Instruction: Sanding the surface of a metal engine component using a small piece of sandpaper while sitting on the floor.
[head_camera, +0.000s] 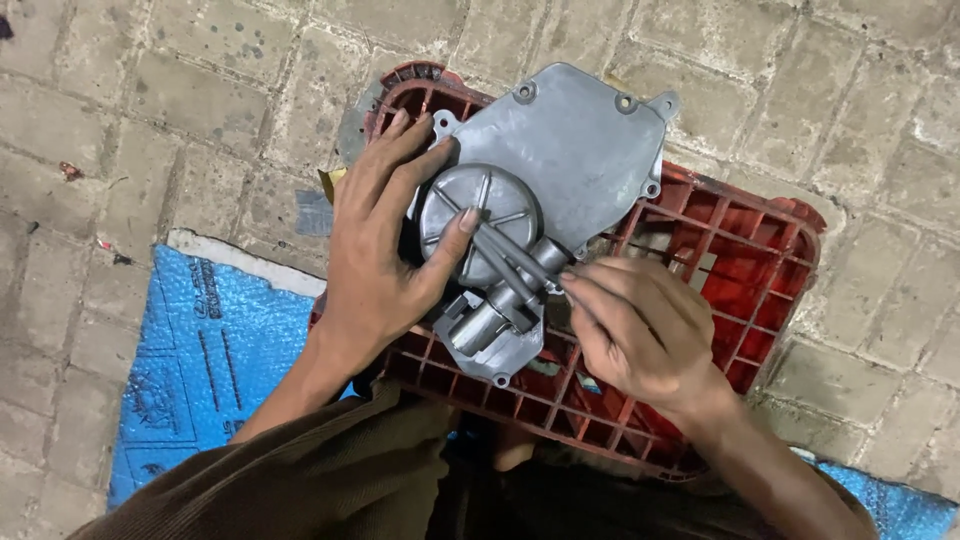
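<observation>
**Grey engine cover steadied on a red crate**

A grey cast-metal cover (560, 170) lay at the centre of the frame on an upturned red plastic crate (740, 250). The left hand (385, 250) was spread over its round ribbed boss, thumb pressed on the disc. The right hand (640, 325), at lower right, pinched a thin tool against the cover's tube. A blue sheet (210, 350) lay at lower left on the paving stones (160, 90).

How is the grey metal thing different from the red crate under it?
The grey metal cover is solid and smooth; the red crate is an open grid full of holes. The cover lies on top, the crate sits on the paved ground. The left hand presses the cover; neither hand grips the crate. Both look hard and stiff.
</observation>
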